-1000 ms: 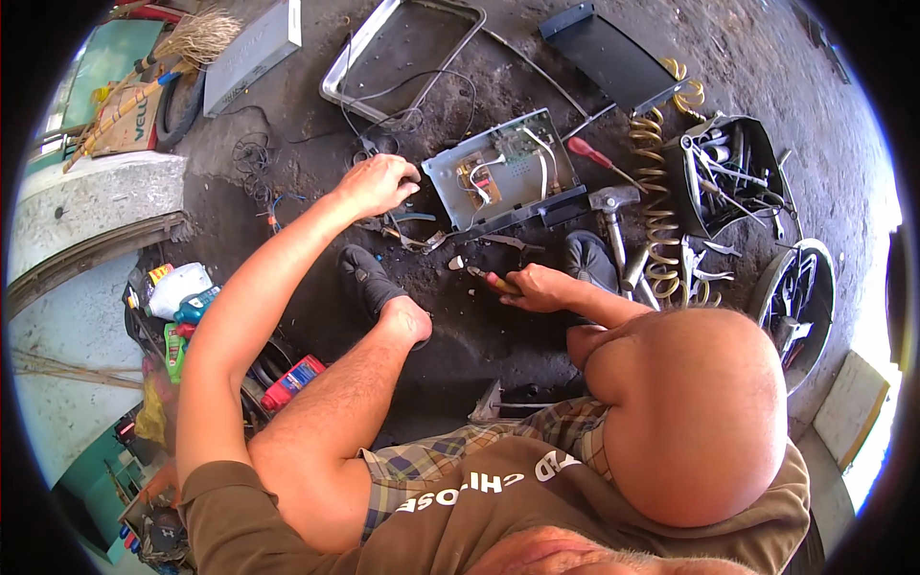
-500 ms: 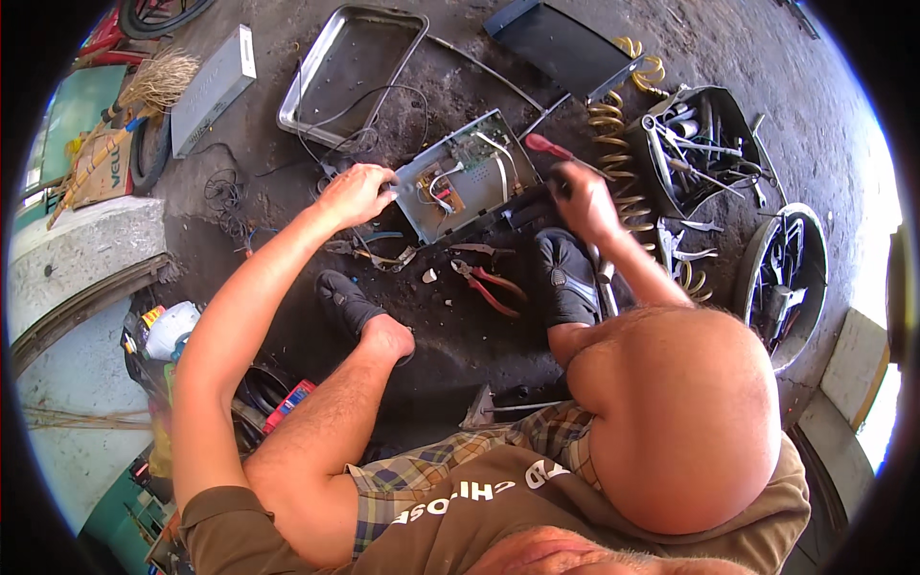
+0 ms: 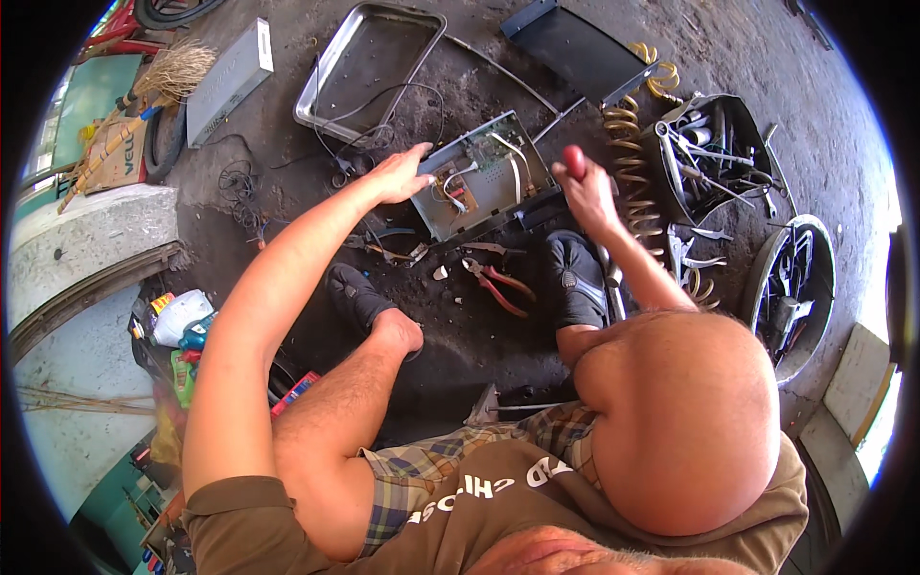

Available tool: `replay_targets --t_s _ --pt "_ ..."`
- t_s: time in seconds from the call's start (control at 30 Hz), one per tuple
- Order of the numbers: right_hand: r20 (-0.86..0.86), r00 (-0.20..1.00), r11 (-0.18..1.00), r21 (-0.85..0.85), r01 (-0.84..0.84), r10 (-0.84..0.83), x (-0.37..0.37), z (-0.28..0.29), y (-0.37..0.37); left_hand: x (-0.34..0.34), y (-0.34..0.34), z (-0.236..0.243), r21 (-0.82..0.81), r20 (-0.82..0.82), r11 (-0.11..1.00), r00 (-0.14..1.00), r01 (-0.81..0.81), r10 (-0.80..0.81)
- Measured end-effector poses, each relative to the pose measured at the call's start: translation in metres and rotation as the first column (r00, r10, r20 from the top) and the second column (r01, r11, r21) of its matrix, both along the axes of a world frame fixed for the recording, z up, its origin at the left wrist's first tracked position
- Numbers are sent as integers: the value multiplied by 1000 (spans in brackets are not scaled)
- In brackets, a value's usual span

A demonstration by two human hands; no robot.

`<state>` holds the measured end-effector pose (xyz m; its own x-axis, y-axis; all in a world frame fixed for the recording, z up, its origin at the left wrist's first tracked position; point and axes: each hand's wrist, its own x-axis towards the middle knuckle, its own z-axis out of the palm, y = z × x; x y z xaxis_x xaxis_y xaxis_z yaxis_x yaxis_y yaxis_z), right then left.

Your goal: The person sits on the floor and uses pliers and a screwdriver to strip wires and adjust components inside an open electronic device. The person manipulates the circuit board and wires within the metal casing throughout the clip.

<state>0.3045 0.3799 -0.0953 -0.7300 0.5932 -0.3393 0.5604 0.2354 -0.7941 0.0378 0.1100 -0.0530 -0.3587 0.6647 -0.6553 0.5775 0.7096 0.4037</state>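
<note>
At the left end of an open metal case (image 3: 484, 196) with circuit boards and wires inside, my left hand (image 3: 393, 178) has its fingers apart, touching the edge. My right hand (image 3: 591, 199) is closed on a red-handled screwdriver (image 3: 574, 161), held at the case's right end. Pliers with red handles (image 3: 495, 286) lie on the floor below the case, between my feet. Smaller tools (image 3: 393, 251) and scraps lie along the case's near side.
A steel tray (image 3: 304, 109), dark panel (image 3: 565, 53) and silver box (image 3: 225, 86) lie beyond. Coiled yellow hose (image 3: 628, 144), a tool bin (image 3: 700, 158) and a round tool container (image 3: 791, 287) are at right; loose cables (image 3: 235, 177), a broom (image 3: 172, 72) and bottles (image 3: 177, 331) at left.
My right hand has let go of the red-handled pliers, moved up and taken hold of the screwdriver. My left hand has shifted onto the case's end. The view has shifted slightly.
</note>
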Motion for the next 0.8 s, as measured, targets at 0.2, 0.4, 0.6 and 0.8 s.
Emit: replay_targets --t_s 0.2,0.4,0.6,0.8 --pt "239 970 724 -675 140 35 35 -12 -63 4 27 -21 60 -14 997 999 -47 48" --pt "289 955 464 -838 286 -66 13 -27 -93 -5 16 -26 90 -139 991 986 102 -89" --pt "380 920 702 -630 333 -96 -4 -14 -110 -1 -1 -3 149 -279 949 932 278 -229" --pt "355 935 803 -556 212 -2 14 -23 -99 27 11 45 343 -245 922 965 177 -94"
